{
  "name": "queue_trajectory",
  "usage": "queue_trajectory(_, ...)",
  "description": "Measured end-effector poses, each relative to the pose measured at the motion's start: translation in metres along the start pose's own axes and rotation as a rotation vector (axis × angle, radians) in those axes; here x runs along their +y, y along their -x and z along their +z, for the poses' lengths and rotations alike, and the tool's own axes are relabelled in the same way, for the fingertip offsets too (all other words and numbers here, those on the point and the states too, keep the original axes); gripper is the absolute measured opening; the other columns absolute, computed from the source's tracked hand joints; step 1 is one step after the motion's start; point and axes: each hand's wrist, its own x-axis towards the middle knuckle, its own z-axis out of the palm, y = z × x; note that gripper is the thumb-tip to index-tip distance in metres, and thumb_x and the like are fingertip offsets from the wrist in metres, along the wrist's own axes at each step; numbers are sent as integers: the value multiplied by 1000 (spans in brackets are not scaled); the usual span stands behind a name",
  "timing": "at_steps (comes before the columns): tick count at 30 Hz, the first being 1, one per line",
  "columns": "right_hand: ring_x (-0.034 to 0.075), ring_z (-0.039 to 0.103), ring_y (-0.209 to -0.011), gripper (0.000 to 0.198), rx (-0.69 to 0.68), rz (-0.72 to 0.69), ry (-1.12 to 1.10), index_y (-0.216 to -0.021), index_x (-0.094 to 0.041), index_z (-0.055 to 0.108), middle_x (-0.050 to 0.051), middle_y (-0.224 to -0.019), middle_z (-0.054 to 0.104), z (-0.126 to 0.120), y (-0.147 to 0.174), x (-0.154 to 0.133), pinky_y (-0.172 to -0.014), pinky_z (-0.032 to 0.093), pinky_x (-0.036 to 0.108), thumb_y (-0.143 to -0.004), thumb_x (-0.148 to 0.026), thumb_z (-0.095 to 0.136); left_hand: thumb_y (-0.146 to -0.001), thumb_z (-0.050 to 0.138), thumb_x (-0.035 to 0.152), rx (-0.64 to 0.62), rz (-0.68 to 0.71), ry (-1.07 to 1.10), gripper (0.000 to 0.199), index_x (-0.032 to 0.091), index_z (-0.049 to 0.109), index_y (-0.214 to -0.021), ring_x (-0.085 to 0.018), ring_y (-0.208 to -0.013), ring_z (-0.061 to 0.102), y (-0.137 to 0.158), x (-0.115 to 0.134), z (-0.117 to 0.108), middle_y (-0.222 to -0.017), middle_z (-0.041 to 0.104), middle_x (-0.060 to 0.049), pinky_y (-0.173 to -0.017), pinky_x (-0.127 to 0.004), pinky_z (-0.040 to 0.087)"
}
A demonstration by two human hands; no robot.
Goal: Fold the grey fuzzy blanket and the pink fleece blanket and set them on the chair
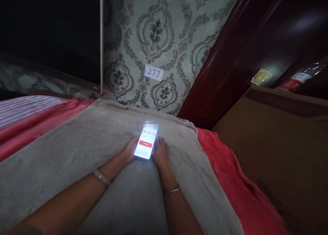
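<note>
A lit smartphone [146, 142] shows a timer reading 00:00:04 above a red button. My left hand [130, 148] is closed on the phone's left edge, its fingers partly hidden behind it. Against the phone's right side, my right hand [161, 150] rests with its fingers stretched forward and a little apart; whether its thumb touches the phone I cannot tell. Under both arms spreads a grey blanket [64, 149]. A pale band circles my left wrist, and a thin bracelet my right.
Red bedding [217, 153] shows beyond the blanket on the right, striped cloth [28, 106] on the left. A dark screen [48, 29] stands far left. Patterned wallpaper bears a paper label [153, 72] reading 277. To the right are a cardboard box [282, 142] and a plastic bottle [294, 80].
</note>
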Motion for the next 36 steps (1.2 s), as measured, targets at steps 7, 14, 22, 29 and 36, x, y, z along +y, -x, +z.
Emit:
queue_trajectory(7, 30, 22, -151, 52, -132, -19, 171, -153, -21, 41, 12, -163, 31, -2, 3, -9, -119, 20, 51, -102, -27, 32, -90, 47, 26, -46, 22, 37, 42, 2, 65, -119, -32, -78, 74, -3, 0, -6, -88, 76, -18, -73, -46, 61)
queue_trajectory(14, 28, 26, -150, 52, -103, -7, 214, -152, -21, 42, 12, -162, 33, -2, 7, -14, -119, 19, 49, -102, -27, 30, -90, 45, 26, -45, 43, 17, 45, 2, 61, -125, -33, -83, 74, -8, 2, -7, -91, 76, -19, -78, -47, 60)
queue_trajectory(22, 23, 29, -148, 51, -65, 7, 284, -153, -25, 41, 7, -162, 35, 0, 9, -14, -118, 21, 43, -104, -34, 31, -94, 41, 32, -4, 110, -74, 48, 1, 57, -127, -34, -72, 73, 36, 59, -28, -83, 75, -19, -68, -49, 60)
queue_trajectory(29, 25, 31, -147, 52, -61, -7, 313, -153, -20, 42, 9, -160, 37, 6, 14, -13, -118, 23, 42, -103, -32, 32, -96, 46, 43, 72, 181, -104, 56, 7, 47, -139, -34, -79, 74, 105, 113, -83, -94, 75, -18, -76, -53, 60)
queue_trajectory(36, 25, 33, -146, 53, -58, -28, 384, -153, -21, 41, 9, -160, 36, 12, 12, -6, -117, 26, 42, -103, -32, 30, -96, 42, 53, 84, 258, -43, 65, 6, 45, -141, -36, -82, 74, 126, 112, -114, -97, 74, -21, -78, -55, 59)
